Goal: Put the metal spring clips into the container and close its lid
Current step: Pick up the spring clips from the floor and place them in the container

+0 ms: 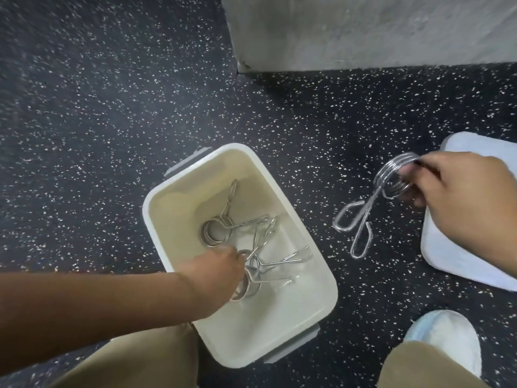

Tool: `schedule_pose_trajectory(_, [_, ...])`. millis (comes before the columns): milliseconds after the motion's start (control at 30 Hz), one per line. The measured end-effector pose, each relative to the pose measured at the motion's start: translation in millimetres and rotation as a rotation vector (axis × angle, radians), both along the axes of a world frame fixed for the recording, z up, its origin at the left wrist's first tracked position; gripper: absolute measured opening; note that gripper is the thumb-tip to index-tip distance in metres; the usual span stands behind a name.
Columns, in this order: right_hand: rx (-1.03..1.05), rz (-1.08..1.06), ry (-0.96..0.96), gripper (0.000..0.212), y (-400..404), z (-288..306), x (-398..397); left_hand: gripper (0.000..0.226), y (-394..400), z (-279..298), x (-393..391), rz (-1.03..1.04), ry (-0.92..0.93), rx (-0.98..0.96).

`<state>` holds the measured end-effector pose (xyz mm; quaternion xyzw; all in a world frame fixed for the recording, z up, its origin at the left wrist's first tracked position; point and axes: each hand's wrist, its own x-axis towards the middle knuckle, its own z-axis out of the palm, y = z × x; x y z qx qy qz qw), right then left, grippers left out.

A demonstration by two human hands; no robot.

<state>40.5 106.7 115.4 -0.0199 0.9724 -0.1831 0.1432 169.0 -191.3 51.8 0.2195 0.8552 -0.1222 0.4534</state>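
The white container sits open on the dark speckled floor, with several metal spring clips already lying tangled in its bottom. The left hand reaches in from the near left, fingers bunched down among the coils of a clip in the near part of the pile; whether it pinches one or merely rests on it I cannot tell, since the hand hides the contact. To the right, the right hand grips the coil of another clip off the floor, its two looped handles dangling down toward the container (the picture is a little blurred here). Beneath and beyond that hand lies the pale lid, well apart from the container.

The risks look modest. The hanging handles could catch the container's rim or hook into the pile on the way in. A clip left standing proud of the rim might keep the lid from seating.
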Motion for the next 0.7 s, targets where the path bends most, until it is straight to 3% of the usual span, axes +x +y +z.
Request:
schedule_pose_trajectory(233, [-0.109,0.319,0.107,0.03,-69,56,-16,0.011,-8,2,-2,0.277,0.06,0.16])
schedule_pose_trajectory(433, [-0.144,0.632,0.12,0.014,-139,65,-24,0.034,-36,41,-12,0.372,0.13,0.349])
schedule_pose_trajectory(567, [-0.059,0.914,0.171,0.02,-186,52,-16,0.023,-74,79,-17,0.367,0.222,0.383])
schedule_pose_trajectory(700, [-0.174,1.174,0.328,0.041,-229,27,5,0.04,-114,92,-3,0.355,0.361,0.374])
